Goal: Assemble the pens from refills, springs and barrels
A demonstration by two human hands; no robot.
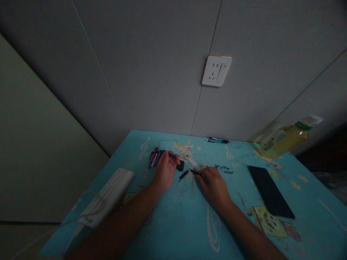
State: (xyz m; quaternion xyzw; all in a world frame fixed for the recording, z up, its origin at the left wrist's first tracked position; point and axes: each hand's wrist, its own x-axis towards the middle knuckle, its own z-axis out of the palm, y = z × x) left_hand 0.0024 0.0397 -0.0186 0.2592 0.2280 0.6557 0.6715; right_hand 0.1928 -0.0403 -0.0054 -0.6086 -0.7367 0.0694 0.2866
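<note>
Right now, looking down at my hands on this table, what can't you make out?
- Head view: one end of the white-tipped dark stick, covered by your left hand.
- Head view: one end of the black piece, covered by your right hand.
- Head view: wording on the bottle label, too small and blurred.
- Head view: where the pale cable leads, cut off by the frame at lower left.

Through the head camera I'm seeing a turquoise tabletop [176, 224] showing yellow stars [295, 185] and white swirls [212, 236]; white sticks [193, 163] and a black tube [183, 174] are contrasting; the bottle [283, 141] is showing yellow and green, the wall [151, 72] grey.
</note>
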